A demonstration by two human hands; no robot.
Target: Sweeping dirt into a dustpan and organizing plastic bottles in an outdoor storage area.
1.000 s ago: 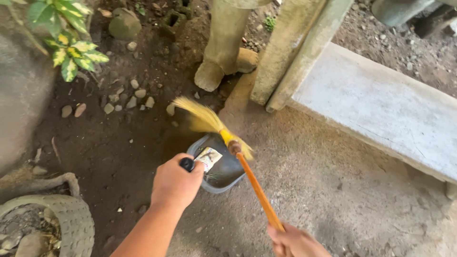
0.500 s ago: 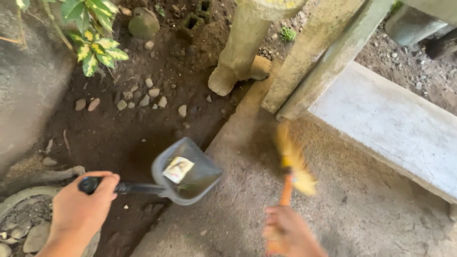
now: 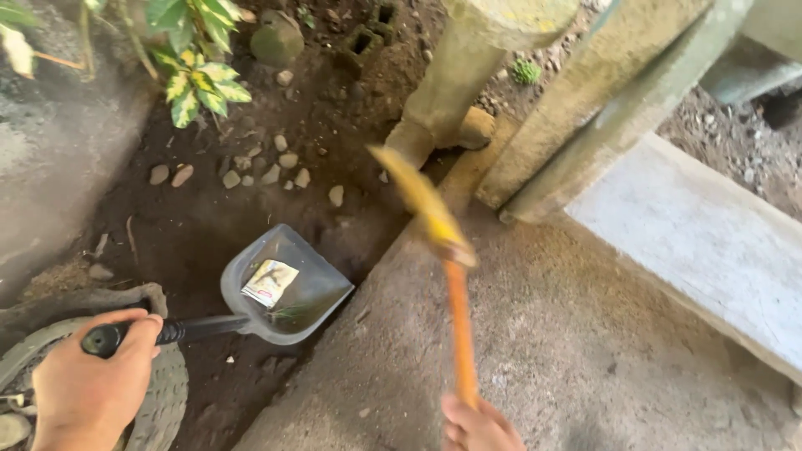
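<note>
Now the grey dustpan (image 3: 284,288) is held out over the dark soil bed (image 3: 192,225), clear of the concrete floor (image 3: 518,334), by the left hand (image 3: 88,384), closed around its black handle; a second ago it sat beside the broom. The orange-handled broom (image 3: 447,276), gripped in the right hand (image 3: 478,426), has been swung upward, its yellow bristles blurred, suggesting sweepings being tipped out.

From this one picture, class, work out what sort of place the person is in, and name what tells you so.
Most likely a garden or backyard edge. Bare soil strewn with small stones meets a concrete floor, a leafy plant grows at upper left, and the hands hold a dustpan and a broom.
</note>
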